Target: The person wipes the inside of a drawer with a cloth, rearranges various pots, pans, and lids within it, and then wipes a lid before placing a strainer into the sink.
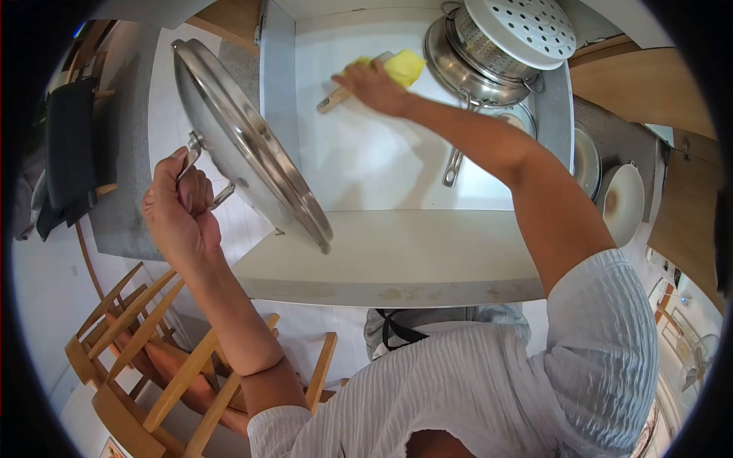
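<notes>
My left hand [183, 202] is closed around the metal handle of a large pot lid [252, 145], which has a wide shiny steel rim. The lid is held tilted, nearly on edge, outside the left wall of an open white drawer [397, 183]. Inside the drawer, my right hand [374, 88] is closed over a yellow cloth [405, 67], which shows on both sides of the fingers. A light wooden handle [334, 100] sticks out below that hand; its other end is hidden.
Steel pans [466, 65], a perforated white steamer or colander [527, 30] and a long metal handle [453, 168] occupy the drawer's right side. Wooden chairs [175, 351] stand lower left. Right of the drawer is a white pan or bowl [622, 202].
</notes>
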`<control>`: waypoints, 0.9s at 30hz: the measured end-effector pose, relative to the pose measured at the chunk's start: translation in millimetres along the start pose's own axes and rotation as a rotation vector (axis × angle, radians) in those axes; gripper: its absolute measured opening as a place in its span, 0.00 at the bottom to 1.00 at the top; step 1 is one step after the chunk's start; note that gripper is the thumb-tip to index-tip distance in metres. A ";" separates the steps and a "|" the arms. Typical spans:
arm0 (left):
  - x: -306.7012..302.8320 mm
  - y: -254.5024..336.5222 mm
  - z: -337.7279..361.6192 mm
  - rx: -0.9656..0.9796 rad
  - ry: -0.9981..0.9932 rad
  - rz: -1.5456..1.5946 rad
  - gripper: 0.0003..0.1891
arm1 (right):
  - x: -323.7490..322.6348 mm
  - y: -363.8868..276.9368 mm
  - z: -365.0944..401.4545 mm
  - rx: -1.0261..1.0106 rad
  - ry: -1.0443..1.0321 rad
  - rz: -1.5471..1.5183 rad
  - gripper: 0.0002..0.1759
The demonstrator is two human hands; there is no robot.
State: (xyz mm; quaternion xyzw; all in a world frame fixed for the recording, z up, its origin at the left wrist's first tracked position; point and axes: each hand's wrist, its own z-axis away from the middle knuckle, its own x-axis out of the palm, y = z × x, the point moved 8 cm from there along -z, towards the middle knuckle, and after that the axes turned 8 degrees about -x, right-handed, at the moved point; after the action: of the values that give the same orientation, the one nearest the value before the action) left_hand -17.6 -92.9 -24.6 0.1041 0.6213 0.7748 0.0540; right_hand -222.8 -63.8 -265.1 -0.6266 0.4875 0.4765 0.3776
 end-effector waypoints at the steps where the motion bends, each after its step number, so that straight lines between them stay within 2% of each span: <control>1: 0.1 -0.1 0.0 0.011 0.017 -0.024 0.10 | 15.9 -19.4 7.3 -0.058 -0.057 -0.202 0.17; 2: 0.8 -0.6 0.6 0.007 0.018 -0.019 0.10 | 31.7 -42.4 18.9 -0.114 -0.115 -0.408 0.18; 4: 4.5 0.4 1.2 0.020 -0.002 -0.061 0.09 | 30.1 -86.5 69.5 -0.362 0.121 -0.378 0.18; 6: 3.4 -1.5 -0.2 0.022 -0.019 -0.051 0.09 | 15.5 -112.3 104.2 -0.417 0.081 -0.603 0.18; 8: 4.5 -3.4 2.1 0.018 -0.039 -0.048 0.09 | 11.2 -142.7 144.3 -0.586 -0.099 -0.817 0.21; 9: 6.7 -3.6 2.8 0.015 -0.040 -0.064 0.09 | 1.4 -143.4 155.9 -0.582 -0.097 -0.814 0.21; 11: 7.8 -4.4 3.9 0.015 -0.038 -0.071 0.09 | -4.2 -135.1 176.1 -0.411 -0.298 -1.017 0.23; 12: 8.5 -6.5 2.5 0.003 -0.066 -0.077 0.09 | -11.2 -133.3 185.7 -0.416 -0.297 -1.009 0.23; 14: 9.4 -7.6 1.4 -0.002 -0.102 -0.082 0.09 | 3.5 -115.5 210.1 -0.078 -0.540 -1.087 0.24; 15: 9.5 -8.3 1.2 -0.001 -0.097 -0.097 0.09 | -1.7 -106.8 219.0 -0.075 -0.538 -1.077 0.24; 17: 10.8 -9.7 1.2 0.004 -0.107 -0.105 0.09 | 0.5 -85.6 251.7 0.114 -0.770 -1.071 0.22; 18: 10.1 -10.1 0.9 -0.003 -0.102 -0.119 0.10 | -9.1 -74.1 260.2 0.126 -0.765 -1.059 0.22; 20: 15.4 -10.3 2.2 0.000 -0.111 -0.127 0.10 | -21.0 -59.0 286.4 0.167 -0.930 -1.090 0.20; 22: 16.4 -12.4 4.1 -0.034 -0.057 -0.178 0.10 | -24.4 -40.4 312.1 0.185 -0.956 -1.005 0.20; 24: 15.8 -16.1 0.8 -0.011 -0.124 -0.168 0.11 | -22.2 -23.8 336.0 0.205 -0.978 -0.916 0.19; 26: 23.8 -21.4 0.8 -0.044 -0.187 -0.188 0.12 | -13.1 -21.3 367.9 0.042 -1.226 -0.702 0.22; 27: 27.4 -22.0 2.0 -0.036 -0.180 -0.216 0.12 | -16.3 -16.8 368.2 0.052 -1.212 -0.691 0.22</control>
State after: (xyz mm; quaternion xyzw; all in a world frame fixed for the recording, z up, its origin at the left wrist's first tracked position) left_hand -44.8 -80.3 -43.1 0.1049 0.6076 0.7629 0.1945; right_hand -292.0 289.6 -345.2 -0.3604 -0.0252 0.5828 0.7279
